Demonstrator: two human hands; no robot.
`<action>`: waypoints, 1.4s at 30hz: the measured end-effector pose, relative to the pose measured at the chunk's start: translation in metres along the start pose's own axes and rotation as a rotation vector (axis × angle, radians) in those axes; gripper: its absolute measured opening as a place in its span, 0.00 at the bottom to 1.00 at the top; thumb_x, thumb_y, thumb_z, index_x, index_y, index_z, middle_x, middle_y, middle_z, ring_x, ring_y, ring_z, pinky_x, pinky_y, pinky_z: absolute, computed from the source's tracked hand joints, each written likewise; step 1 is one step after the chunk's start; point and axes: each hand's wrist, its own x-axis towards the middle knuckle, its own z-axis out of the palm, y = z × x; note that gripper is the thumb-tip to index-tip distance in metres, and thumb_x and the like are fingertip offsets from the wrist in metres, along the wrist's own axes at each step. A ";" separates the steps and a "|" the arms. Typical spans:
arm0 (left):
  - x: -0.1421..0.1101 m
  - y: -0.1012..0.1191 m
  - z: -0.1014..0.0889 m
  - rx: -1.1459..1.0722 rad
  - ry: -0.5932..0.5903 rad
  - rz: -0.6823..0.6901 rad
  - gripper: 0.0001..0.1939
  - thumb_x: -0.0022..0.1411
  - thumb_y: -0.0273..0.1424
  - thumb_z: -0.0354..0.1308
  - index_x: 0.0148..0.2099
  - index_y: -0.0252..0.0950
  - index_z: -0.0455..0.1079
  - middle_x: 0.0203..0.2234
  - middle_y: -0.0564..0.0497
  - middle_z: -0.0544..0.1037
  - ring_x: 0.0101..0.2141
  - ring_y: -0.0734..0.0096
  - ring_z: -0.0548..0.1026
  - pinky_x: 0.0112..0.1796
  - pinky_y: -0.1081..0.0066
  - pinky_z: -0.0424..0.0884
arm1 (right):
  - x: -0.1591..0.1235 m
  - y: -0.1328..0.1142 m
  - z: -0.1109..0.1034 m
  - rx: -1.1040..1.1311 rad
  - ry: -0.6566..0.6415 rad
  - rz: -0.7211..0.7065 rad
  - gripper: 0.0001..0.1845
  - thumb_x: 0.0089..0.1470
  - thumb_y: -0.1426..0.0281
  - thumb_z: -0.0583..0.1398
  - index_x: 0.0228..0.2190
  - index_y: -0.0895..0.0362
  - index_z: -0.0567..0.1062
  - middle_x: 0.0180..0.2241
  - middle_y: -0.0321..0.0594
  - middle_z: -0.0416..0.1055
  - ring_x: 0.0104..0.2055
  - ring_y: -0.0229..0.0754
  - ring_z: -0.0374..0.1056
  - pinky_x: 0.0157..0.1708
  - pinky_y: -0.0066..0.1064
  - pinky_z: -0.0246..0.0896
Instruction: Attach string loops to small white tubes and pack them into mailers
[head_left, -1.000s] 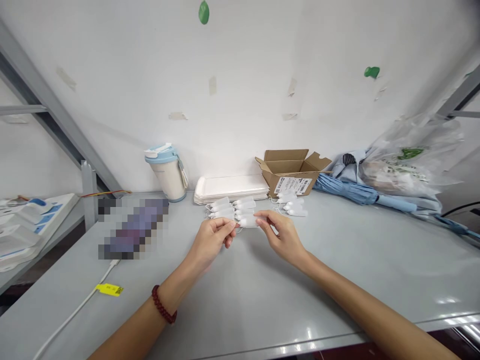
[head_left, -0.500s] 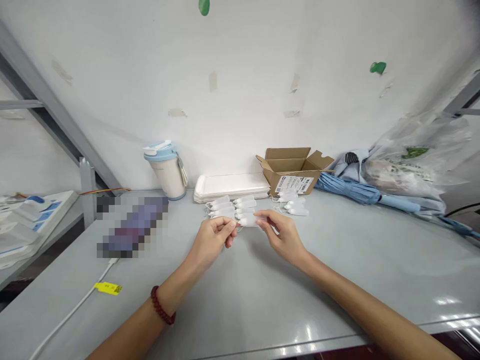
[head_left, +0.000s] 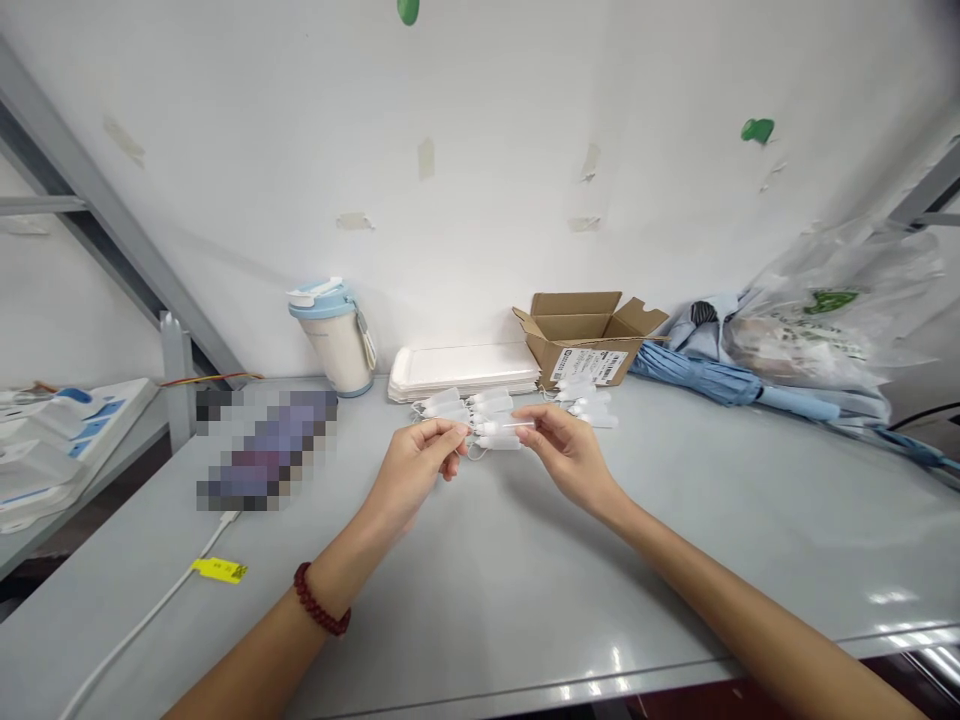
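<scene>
A translucent plastic tube [head_left: 504, 427] held end to end between two bare hands.
The left hand [head_left: 421, 460] pinches closed at its pointed tip; the right hand [head_left: 571, 455], fingertips slightly parted, grips its blunt end. Just beside it, similar tubes [head_left: 441, 402] with thin white cords lie on the smooth, glossy grey tabletop [head_left: 525, 590]. Farther back are a flat white stack [head_left: 465, 370], an open cardboard box [head_left: 589, 362] and a blue-lidded tumbler [head_left: 339, 350], before a tape-marked white wall [head_left: 480, 200].
</scene>
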 end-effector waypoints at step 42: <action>0.005 0.001 -0.008 -0.121 0.172 -0.004 0.13 0.52 0.32 0.56 0.40 0.33 0.70 0.22 0.56 0.69 0.21 0.79 0.63 0.24 0.75 0.59 | 0.027 0.036 -0.001 -0.199 -0.064 -0.172 0.04 0.47 0.75 0.56 0.23 0.55 0.67 0.35 0.40 0.69 0.39 0.42 0.65 0.40 0.35 0.58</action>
